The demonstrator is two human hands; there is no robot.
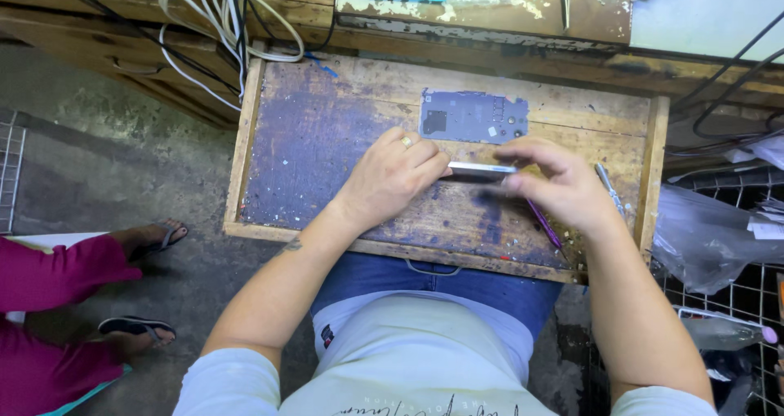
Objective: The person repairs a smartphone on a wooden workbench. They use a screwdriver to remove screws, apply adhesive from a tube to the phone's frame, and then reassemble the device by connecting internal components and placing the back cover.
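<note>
On the pulled-out wooden drawer (pixel 310 130), worn and stained blue, both hands met at centre; left hand (pixel 392 175) lay knuckles up, ring on one finger, fingers closed on the near end of a thin silver phone (pixel 482 169) held edge-on; right hand (pixel 555 183) pinched its other end between thumb and fingers; a grey phone back panel (pixel 474 116) lay flat just beyond the hands; a purple-handled tool (pixel 543 224) sat partly under the right hand; a small screwdriver (pixel 609 187) lay by the right rim.
</note>
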